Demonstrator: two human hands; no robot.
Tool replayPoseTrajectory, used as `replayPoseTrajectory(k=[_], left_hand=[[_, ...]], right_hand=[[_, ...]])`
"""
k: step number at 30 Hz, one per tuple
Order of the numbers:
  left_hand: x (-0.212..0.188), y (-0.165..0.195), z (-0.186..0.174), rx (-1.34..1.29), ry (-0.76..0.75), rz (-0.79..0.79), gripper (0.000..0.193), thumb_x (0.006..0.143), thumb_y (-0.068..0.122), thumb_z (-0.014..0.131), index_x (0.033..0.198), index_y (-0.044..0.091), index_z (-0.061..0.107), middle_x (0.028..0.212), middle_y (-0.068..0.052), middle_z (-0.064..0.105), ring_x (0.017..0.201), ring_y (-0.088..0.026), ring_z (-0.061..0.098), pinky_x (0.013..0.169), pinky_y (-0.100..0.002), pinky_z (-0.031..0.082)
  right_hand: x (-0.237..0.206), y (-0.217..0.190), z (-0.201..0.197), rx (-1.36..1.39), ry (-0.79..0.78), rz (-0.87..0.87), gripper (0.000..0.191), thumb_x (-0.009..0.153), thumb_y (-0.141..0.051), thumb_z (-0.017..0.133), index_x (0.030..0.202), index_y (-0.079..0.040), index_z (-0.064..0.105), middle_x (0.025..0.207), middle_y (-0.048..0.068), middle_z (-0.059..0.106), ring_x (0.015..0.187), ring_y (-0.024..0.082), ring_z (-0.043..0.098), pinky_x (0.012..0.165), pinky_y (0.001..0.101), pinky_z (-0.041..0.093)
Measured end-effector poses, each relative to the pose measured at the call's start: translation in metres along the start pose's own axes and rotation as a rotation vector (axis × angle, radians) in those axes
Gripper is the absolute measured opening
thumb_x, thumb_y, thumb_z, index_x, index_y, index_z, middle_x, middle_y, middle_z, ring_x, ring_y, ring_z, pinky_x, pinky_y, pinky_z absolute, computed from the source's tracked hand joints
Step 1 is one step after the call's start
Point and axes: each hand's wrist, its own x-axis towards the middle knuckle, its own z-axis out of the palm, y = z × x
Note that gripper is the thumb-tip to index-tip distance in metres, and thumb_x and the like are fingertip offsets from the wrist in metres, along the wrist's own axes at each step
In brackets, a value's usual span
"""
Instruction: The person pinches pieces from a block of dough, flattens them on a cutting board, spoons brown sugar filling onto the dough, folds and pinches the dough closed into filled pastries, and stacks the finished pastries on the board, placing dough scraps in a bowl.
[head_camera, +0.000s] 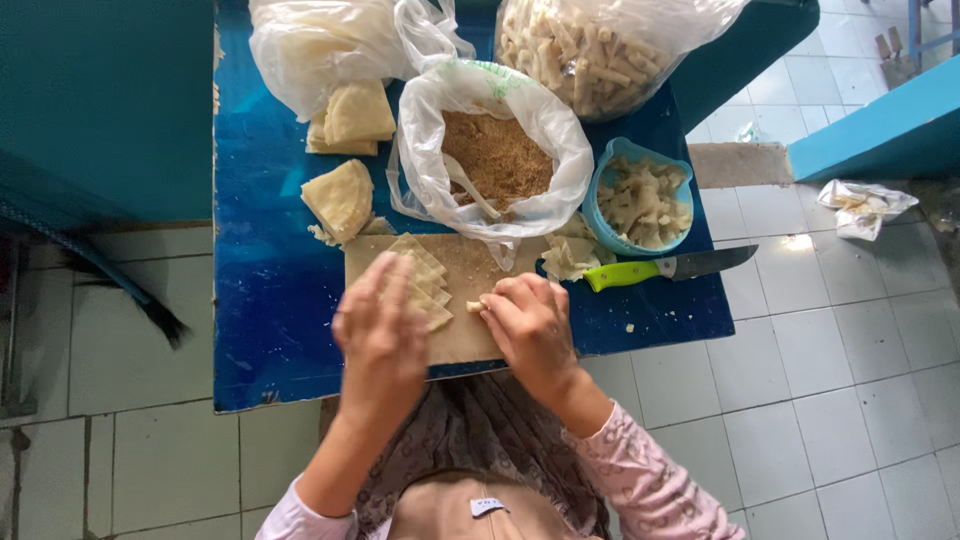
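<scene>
Left hand (380, 330) flat, fingers together, hiding one wrapper stack (425, 275); right hand (528, 322) pinches one roll (475, 306), mostly hidden, at board (470, 340) near edge.

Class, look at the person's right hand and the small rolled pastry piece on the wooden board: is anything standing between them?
Nothing visible does. The right hand already pinches the rolled pastry piece at its fingertips on the wooden board; the left hand lies beside it over the stacked wrappers.

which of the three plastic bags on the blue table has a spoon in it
The middle bag, rolled open nearest the hands, holds brown crumbs with a white spoon in it. The left bag holds flat wrappers, and the right bag holds finished rolls.
</scene>
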Motion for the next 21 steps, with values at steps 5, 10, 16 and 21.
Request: replayPoseTrajectory(k=[5,10,16,21], left_hand=[[0.009,-0.034,-0.020,0.049,0.095,-0.140,0.050,0.099,0.021,0.065,0.144,0.003,0.055,0.147,-0.016,0.052,0.135,-0.036,0.045,0.114,-0.047,0.032],[0.017,-0.046,-0.020,0.044,0.135,-0.108,0.024,0.093,0.017,0.073,0.115,0.008,0.069,0.125,-0.009,0.064,0.120,-0.032,0.056,0.102,-0.043,0.042],[0.028,-0.049,-0.022,-0.049,0.107,-0.105,0.010,0.088,0.015,0.077,0.095,0.011,0.073,0.105,-0.003,0.067,0.105,-0.028,0.059,0.090,-0.042,0.045],[0.033,-0.054,-0.021,-0.074,0.011,-0.137,0.010,0.082,0.017,0.080,0.087,0.012,0.073,0.100,-0.004,0.066,0.101,-0.029,0.059,0.085,-0.043,0.045]], right_hand=[[0.051,0.036,-0.026,-0.066,0.255,-0.120,0.010,0.094,-0.011,0.074,0.101,-0.006,0.069,0.104,0.009,0.068,0.103,0.028,0.063,0.096,0.0449,0.042],[0.149,0.116,-0.103,-0.594,0.701,-0.280,0.011,0.115,-0.013,0.068,0.123,-0.008,0.063,0.121,0.010,0.061,0.117,0.024,0.057,0.101,0.0425,0.044],[0.178,0.120,-0.104,-0.688,0.576,-0.233,0.021,0.109,-0.004,0.058,0.129,-0.001,0.061,0.129,0.017,0.062,0.127,0.029,0.059,0.111,0.0458,0.045],[0.083,0.021,-0.026,-0.004,-0.254,-0.554,0.007,0.081,-0.002,0.069,0.083,-0.004,0.063,0.091,0.013,0.069,0.089,0.029,0.068,0.082,0.0409,0.055]])
